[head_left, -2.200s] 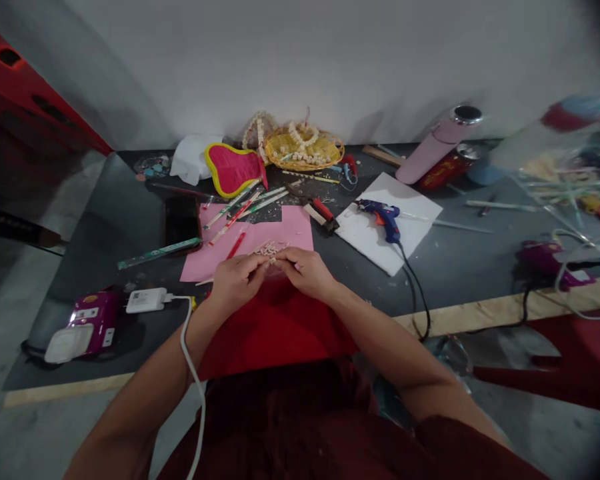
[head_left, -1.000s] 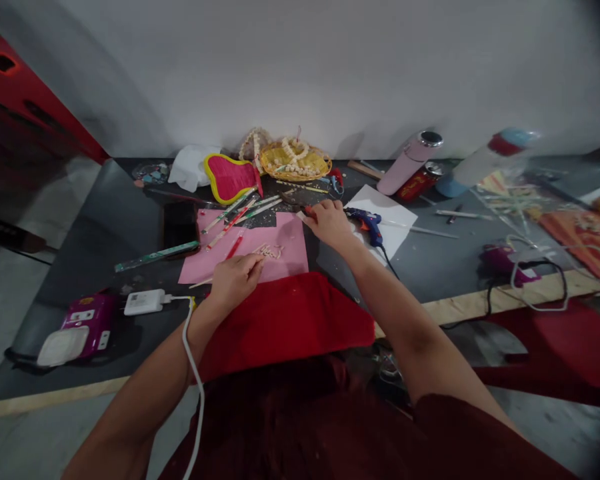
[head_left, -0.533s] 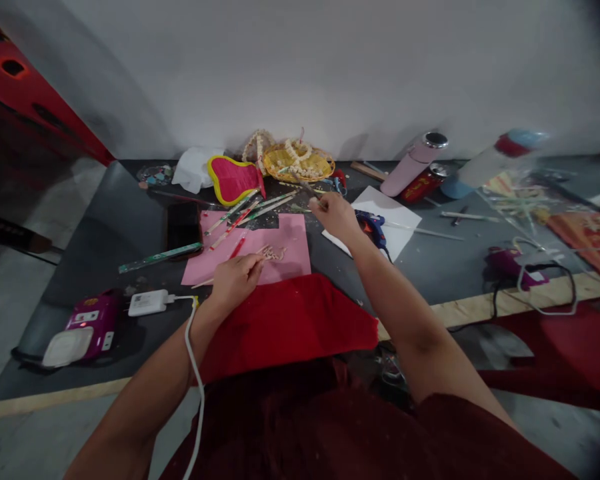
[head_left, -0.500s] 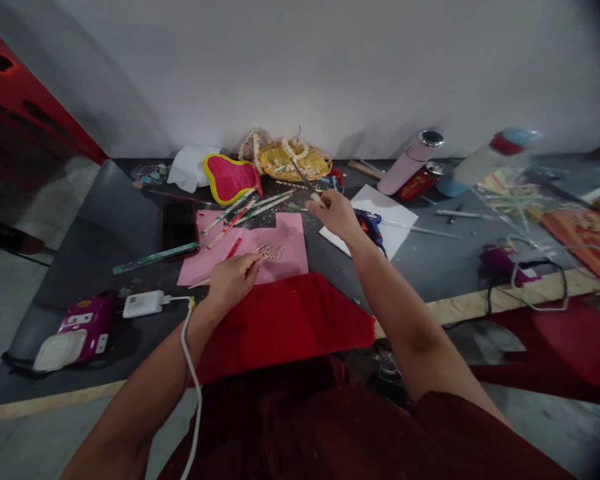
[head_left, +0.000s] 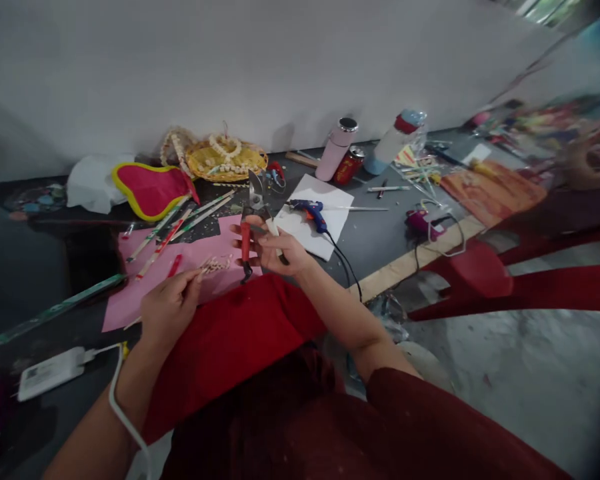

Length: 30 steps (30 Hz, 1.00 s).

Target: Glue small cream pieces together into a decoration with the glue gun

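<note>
A pink sheet (head_left: 145,280) lies on the dark table (head_left: 380,233). Above its near edge the right hand (head_left: 275,250) grips red-handled cutters (head_left: 247,230) — blades up. The left hand (head_left: 167,307) pinches a beaded stick (head_left: 213,265) — apparently just left of the cutters.

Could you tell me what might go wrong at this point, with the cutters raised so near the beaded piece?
1. The right hand holds the red-handled cutters blades-up, close to the left hand; a slip could nick fingers.
2. The left hand pinches the small beaded piece only at one end, so a cut might scatter beads over the pink paper.
3. The glue gun cord trails just beside the right forearm and could snag.
</note>
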Each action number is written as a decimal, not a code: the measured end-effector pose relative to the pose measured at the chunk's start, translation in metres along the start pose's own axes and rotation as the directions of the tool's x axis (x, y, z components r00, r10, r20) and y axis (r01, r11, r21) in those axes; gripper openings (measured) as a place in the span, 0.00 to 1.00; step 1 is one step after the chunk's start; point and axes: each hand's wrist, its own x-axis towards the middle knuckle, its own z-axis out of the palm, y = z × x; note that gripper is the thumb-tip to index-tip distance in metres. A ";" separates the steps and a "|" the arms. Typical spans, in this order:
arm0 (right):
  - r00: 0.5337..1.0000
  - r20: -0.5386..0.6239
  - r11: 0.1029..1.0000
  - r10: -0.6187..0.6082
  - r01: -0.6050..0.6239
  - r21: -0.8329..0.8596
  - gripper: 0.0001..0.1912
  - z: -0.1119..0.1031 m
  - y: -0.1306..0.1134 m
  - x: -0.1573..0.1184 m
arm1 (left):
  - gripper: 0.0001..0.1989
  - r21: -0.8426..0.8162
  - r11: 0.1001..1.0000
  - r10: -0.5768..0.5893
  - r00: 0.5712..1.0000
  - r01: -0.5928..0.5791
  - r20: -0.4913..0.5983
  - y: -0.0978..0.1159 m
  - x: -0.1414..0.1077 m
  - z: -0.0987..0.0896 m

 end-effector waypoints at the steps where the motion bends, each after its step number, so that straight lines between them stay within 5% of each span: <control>1: 0.999 0.028 1.000 -0.016 0.016 -0.018 0.16 0.000 0.000 -0.001 | 0.11 -0.009 1.000 -0.013 1.000 0.013 -0.008 0.000 0.000 0.000; 7: 0.973 0.060 0.921 -0.221 0.229 -0.314 0.12 0.003 0.004 -0.005 | 0.10 -0.070 0.998 -0.009 0.994 0.001 -0.105 0.004 0.001 -0.007; 12: 0.903 0.157 0.458 -0.400 0.346 -0.819 0.22 0.005 0.008 0.000 | 0.10 -0.170 0.978 -0.154 0.971 0.124 -0.181 0.006 0.005 -0.017; 17: 0.928 0.270 0.089 -0.256 0.301 -0.950 0.24 0.014 0.017 0.001 | 0.10 -0.240 0.948 -0.262 0.938 0.207 -0.228 0.011 0.007 -0.026; 24: 0.947 0.282 -0.008 -0.152 0.285 -0.959 0.25 0.026 0.019 -0.001 | 0.10 -0.395 0.892 -0.320 0.924 0.219 -0.210 0.017 0.009 -0.024; 30: 0.952 0.276 -0.021 -0.132 0.276 -0.961 0.25 0.027 0.020 -0.002 | 0.11 -0.411 0.871 -0.319 0.946 0.270 -0.053 0.020 0.009 -0.023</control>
